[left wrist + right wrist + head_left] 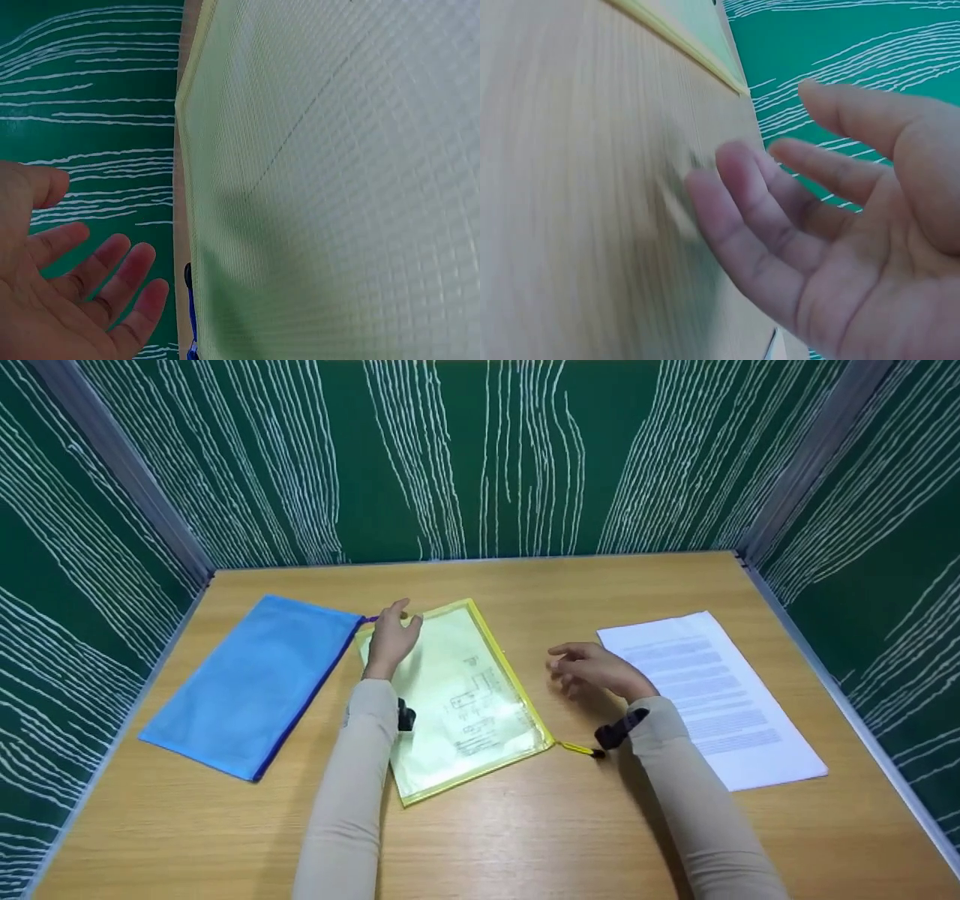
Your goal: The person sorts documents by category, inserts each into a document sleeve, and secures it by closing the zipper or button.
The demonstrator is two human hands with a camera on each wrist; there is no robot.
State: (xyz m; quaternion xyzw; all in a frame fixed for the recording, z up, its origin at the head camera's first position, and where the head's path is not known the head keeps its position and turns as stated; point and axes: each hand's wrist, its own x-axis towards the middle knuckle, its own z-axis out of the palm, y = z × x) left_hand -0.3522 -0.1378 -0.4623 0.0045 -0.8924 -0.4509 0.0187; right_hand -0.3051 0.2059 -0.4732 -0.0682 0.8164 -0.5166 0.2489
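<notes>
A yellow mesh zip pouch (pixel 450 690) with a printed sheet inside lies slanted in the middle of the table. Over its upper left corner hovers my left hand (pixel 394 639), fingers loosely spread and holding nothing; the left wrist view shows the same palm (pixel 67 292) apart from the pouch mesh (pixel 315 180). My right hand (pixel 600 666) hangs above the table between the pouch and a stack of printed paper (pixel 712 697). Its fingers (pixel 735 217) are relaxed and slightly bent, with nothing in them. A yellow zip pull (pixel 576 748) sticks out from the pouch's lower right corner.
To the left lies a blue zip pouch (pixel 255 686) with a dark blue edge, its purple pull reaching toward my left hand. Green panels (pixel 465 457) with white wavy lines stand at the back and sides of the wooden table (pixel 480 847).
</notes>
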